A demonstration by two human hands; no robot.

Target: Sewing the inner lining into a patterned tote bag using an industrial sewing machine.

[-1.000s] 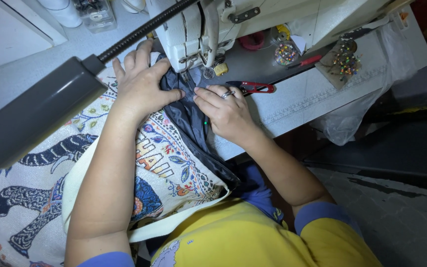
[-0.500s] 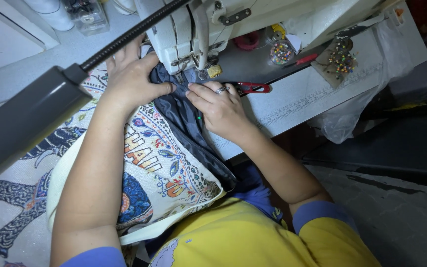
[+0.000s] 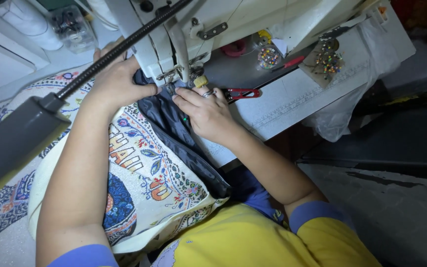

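The sewing machine [image 3: 184, 34] stood across the far part of the white table [image 3: 292, 104], its head over my work. Draped from the table's near edge down onto my lap lay the printed fabric [image 3: 144, 168], cream with coloured flowers and lettering, and along its right side ran the dark lining [image 3: 174, 128], a navy strip leading up under the presser foot [image 3: 171, 86].

I judged the whole piece light and limp: it sagged over the edge, so it would fold and drag unless borne up flat. The dark strip looked smoother and thinner than the woven print, likely to slide against it, so the place to hold was close beside the foot, on either side of the seam line.

My left hand [image 3: 117, 81] lay fingers spread and pressed flat on the cloth left of the foot, pinning rather than gripping. My right hand [image 3: 206, 113] rested palm down on the lining, fingertips at the foot, closed around nothing. Red-handled snips [image 3: 240, 93] lay on the table just beyond my right fingers.
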